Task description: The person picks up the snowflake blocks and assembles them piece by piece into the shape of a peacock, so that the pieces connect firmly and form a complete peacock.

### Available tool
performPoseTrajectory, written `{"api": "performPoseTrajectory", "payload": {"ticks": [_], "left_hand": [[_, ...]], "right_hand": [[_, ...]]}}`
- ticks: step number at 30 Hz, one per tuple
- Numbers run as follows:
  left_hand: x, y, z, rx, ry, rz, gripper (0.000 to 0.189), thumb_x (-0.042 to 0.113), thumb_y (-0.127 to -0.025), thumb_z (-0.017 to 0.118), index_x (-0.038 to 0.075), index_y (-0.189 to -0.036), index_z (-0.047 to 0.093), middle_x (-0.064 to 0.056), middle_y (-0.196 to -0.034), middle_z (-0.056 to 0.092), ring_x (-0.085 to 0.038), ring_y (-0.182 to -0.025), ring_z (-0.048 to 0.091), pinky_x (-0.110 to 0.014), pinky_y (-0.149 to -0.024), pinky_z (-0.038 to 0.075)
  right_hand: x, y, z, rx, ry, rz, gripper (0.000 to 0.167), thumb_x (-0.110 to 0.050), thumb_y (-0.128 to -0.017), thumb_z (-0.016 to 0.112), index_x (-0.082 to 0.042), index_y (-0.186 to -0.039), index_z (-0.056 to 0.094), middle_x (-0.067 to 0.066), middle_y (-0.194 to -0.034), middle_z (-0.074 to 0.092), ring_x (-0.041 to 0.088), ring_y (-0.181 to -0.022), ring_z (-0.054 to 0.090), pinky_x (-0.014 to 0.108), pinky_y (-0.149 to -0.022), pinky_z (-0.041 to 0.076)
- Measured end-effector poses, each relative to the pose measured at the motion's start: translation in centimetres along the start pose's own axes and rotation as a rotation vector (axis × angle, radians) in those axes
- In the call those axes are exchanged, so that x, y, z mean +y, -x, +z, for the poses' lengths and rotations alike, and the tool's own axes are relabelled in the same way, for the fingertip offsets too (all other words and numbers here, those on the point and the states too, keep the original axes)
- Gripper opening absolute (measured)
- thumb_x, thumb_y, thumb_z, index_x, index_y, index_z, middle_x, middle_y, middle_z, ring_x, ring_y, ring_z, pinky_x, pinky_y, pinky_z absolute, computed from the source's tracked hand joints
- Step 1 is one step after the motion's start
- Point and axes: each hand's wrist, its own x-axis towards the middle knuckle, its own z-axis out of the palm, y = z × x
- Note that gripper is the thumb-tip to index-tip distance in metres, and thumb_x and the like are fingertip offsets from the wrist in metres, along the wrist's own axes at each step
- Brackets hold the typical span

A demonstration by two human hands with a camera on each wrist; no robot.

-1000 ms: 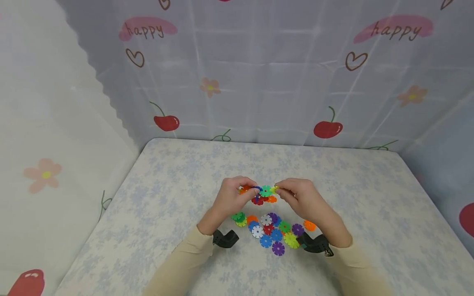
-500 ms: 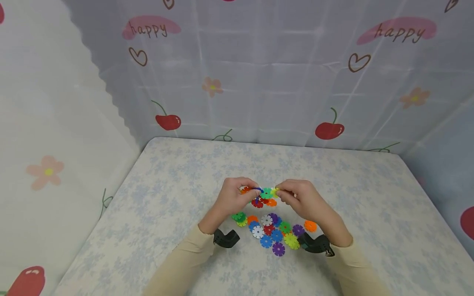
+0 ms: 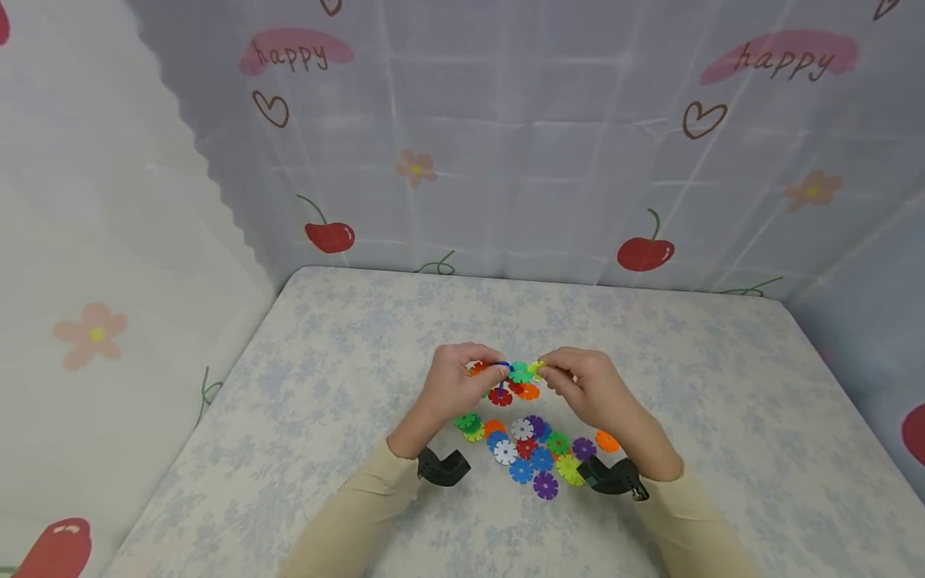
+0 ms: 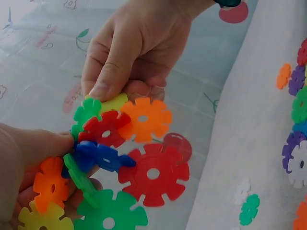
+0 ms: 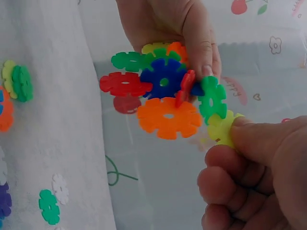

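Note:
A cluster of notched plastic snowflake discs is held above the table between both hands. My left hand (image 3: 462,381) pinches it at the blue discs (image 4: 103,155) near its middle. My right hand (image 3: 588,385) pinches a yellow disc (image 5: 223,128) between thumb and finger. That yellow disc meets a green disc (image 5: 212,99), which sits beside the blue ones. Joined to the cluster are also a red disc (image 4: 153,175), an orange disc (image 5: 169,118) and, lower in the left wrist view, a green disc (image 4: 111,213). The fingers partly hide the joints.
Loose discs lie on the patterned tabletop below the hands, among them a purple disc (image 3: 545,485), a white disc (image 3: 504,452) and an orange disc (image 3: 607,441). Some overlap. A printed curtain (image 3: 506,160) hangs behind the table.
Both hands keep their grip and stay almost in place. The joined discs dip slightly, then rise a little. The head view shifts a bit.

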Motion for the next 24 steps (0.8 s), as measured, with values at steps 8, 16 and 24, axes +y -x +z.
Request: {"api": "performPoseTrajectory", "payload": {"ticks": [8, 16, 24], "left_hand": [[0.2, 0.0, -0.5, -0.008, 0.013, -0.035, 0.011, 0.007, -0.091, 0.073, -0.003, -0.092, 0.078, -0.017, -0.092, 0.078, -0.023, -0.077, 0.071, -0.022, -0.069, 0.057], [0.5, -0.2, -0.2, -0.003, 0.023, -0.085, 0.01, 0.009, -0.092, 0.073, 0.001, -0.093, 0.079, -0.013, -0.089, 0.079, -0.022, -0.081, 0.07, -0.023, -0.07, 0.057], [0.5, -0.2, 0.0, 0.012, 0.078, -0.196, 0.011, 0.011, -0.093, 0.072, 0.002, -0.093, 0.079, -0.013, -0.086, 0.078, -0.024, -0.091, 0.068, -0.028, -0.074, 0.057]], "right_hand": [[0.3, 0.0, 0.7, 0.056, -0.047, 0.002, 0.013, 0.009, -0.09, 0.067, -0.004, -0.09, 0.073, -0.003, -0.069, 0.059, -0.001, -0.061, 0.048, 0.023, -0.055, 0.05], [-0.9, -0.1, 0.4, 0.079, -0.033, 0.115, 0.008, 0.004, -0.092, 0.067, -0.002, -0.09, 0.071, -0.002, -0.068, 0.058, 0.001, -0.059, 0.048, 0.022, -0.053, 0.048], [-2.1, -0.3, -0.3, 0.126, -0.065, 0.294, 0.009, -0.001, -0.096, 0.065, 0.0, -0.098, 0.074, 0.005, -0.074, 0.069, 0.007, -0.064, 0.061, 0.021, -0.057, 0.052]]}}
